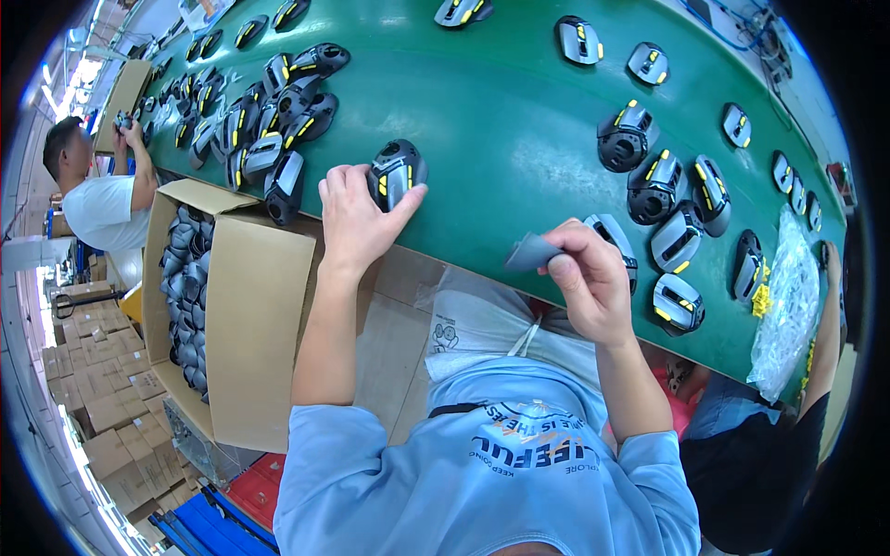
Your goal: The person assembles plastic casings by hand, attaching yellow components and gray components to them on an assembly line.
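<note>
Black-and-grey computer mouse point(399, 171) with yellow accents at the near edge of the green table point(464, 120), held between spread thumb and fingers of the left hand point(360, 218). Pinched between thumb and fingers of the right hand point(595, 280), above the same table edge: a curved grey piece point(530, 252). Probably light, stiff, slippery; best gripped by flanks or rim. Across the table, other mice point(656, 185); off its near left, an open carton point(260, 334) of grey shells point(187, 287).
</note>
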Tool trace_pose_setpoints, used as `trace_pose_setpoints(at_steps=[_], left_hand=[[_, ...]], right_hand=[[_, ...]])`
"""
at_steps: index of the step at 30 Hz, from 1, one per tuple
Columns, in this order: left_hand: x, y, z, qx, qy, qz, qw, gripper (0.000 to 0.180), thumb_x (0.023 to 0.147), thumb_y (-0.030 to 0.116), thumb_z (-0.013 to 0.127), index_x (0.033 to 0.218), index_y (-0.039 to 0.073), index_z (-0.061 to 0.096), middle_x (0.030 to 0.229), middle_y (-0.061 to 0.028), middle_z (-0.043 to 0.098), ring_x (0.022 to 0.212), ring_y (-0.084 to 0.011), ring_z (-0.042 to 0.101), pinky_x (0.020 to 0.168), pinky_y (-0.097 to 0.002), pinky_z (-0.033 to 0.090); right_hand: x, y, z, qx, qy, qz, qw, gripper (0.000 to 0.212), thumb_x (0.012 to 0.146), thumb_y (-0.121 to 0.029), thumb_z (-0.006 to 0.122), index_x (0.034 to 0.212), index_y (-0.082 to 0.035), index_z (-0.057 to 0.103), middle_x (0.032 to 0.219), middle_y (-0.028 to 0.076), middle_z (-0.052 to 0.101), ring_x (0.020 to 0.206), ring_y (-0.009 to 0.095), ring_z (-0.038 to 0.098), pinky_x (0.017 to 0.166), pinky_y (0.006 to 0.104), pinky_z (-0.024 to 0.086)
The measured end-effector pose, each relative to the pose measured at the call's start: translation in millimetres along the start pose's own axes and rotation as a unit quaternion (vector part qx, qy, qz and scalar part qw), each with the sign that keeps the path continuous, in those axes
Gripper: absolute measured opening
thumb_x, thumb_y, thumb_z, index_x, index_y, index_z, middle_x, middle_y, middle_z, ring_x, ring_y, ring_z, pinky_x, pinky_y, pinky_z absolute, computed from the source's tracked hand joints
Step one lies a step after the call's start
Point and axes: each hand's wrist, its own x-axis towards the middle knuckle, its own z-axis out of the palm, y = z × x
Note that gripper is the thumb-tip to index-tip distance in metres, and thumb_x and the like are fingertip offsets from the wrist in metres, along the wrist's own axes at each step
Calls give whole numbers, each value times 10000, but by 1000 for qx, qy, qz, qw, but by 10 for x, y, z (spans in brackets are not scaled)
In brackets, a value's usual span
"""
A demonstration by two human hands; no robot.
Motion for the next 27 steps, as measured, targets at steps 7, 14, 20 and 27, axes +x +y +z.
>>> trace_pose_setpoints(at_steps=[7, 14, 20, 27], left_hand=[[-194, 535, -418, -198, -129, 177, 955, 674, 682, 186, 814, 1263, -31, 551, 1114, -188, 653, 914, -325, 694, 816, -393, 561], [-379, 789, -370, -252, -64, 218, 941, 737, 611, 144, 824, 1262, -18, 518, 1012, -188, 613, 842, -337, 662, 719, -405, 563], [-443, 838, -289, -234, -49, 188, 953, 749, 621, 167, 821, 1275, -25, 511, 1014, -187, 618, 846, -341, 667, 727, -409, 567], [-244, 702, -480, -280, -225, 159, 920, 683, 634, 165, 806, 1237, -51, 570, 1029, -185, 664, 886, -307, 690, 791, -381, 565]], right_hand=[[344, -199, -53, 28, -60, 110, 992, 213, 1023, -158, 600, 1102, 19, 690, 918, 82, 692, 823, 129, 636, 745, 292, 516], [244, 45, 134, -156, 67, -17, 985, 187, 917, -176, 751, 1053, -48, 739, 1024, 125, 694, 887, 260, 677, 758, 362, 544], [201, 141, 14, -204, -9, -91, 975, 454, 795, -253, 874, 1163, -40, 715, 1210, 143, 682, 924, 219, 703, 761, 327, 583], [384, -79, -329, -152, -40, -134, 978, 408, 793, -171, 832, 1173, -69, 723, 1262, 148, 710, 1011, 294, 725, 845, 365, 600]])
